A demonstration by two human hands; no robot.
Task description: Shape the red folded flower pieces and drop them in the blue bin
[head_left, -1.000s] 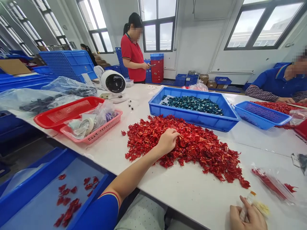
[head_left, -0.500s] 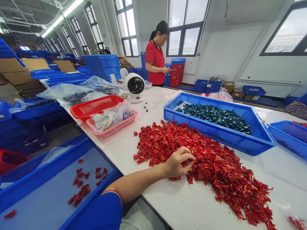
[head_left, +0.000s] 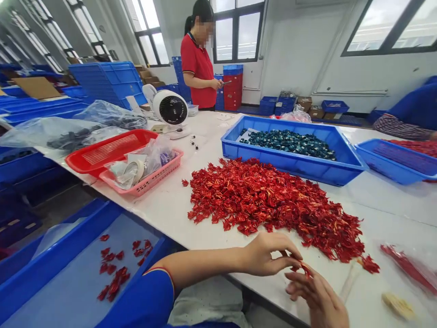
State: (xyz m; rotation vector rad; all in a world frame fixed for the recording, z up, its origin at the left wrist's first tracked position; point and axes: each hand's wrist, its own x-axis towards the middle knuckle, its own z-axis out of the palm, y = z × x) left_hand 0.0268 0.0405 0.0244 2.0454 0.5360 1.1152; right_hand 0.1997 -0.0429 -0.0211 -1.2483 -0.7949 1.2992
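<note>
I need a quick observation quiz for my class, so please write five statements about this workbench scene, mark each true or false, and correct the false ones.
1. The left hand and right hand meet at a small red piece. True.
2. The pink basket is on the right of the red pile. False: the pink basket is on the left of the red pile.
3. A white fan stands on the table. True.
4. The blue tray just beyond the pile holds yellow pieces. False: the blue tray holds dark teal pieces.
5. The standing person wears a red shirt. True.
</note>
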